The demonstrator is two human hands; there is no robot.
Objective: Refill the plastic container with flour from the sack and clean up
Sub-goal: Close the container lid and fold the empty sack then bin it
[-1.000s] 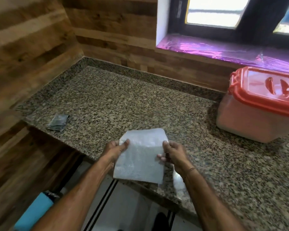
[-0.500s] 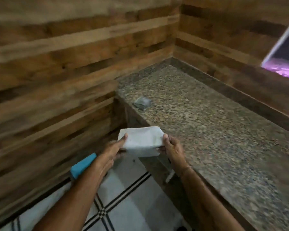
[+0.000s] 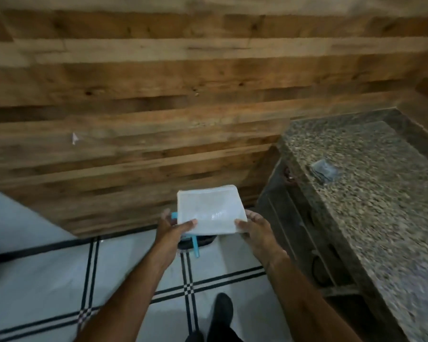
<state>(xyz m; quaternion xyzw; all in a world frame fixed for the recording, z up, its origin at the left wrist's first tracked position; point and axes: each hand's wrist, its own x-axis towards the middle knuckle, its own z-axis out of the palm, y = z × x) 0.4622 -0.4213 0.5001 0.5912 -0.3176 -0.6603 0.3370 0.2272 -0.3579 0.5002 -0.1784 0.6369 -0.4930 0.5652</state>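
Two hands hold one folded white sack (image 3: 209,211) out in front of the body, over the tiled floor (image 3: 59,275) and just left of the granite counter (image 3: 371,193). The left hand (image 3: 171,227) pinches the sack's near left corner, thumb on top and fingers underneath; the right hand (image 3: 253,228) does the same at the near right corner. Gripped at both corners, the flat bundle stays level and its folds stay shut, which I judge to be the reason for using two hands on something so light. It looks empty and pressed flat, so the pouring appears to be done and this belongs to the clean-up.

Directly beneath the sack, on the floor against the wooden wall (image 3: 158,95), sits a dark object with blue parts (image 3: 195,245), mostly hidden by the sack; it could be a bin or a dustpan, I cannot tell which. Holding the sack right above it suggests that is where the sack is headed, though that is only a guess.

On the counter, well to the right and farther away, lies a small grey folded piece (image 3: 323,170), apart from everything else. The plastic container is not in view. A dark shoe (image 3: 220,309) shows at the near edge, pointing toward the wall. The picture is blurred at the sides, so fine detail on the counter front is unclear
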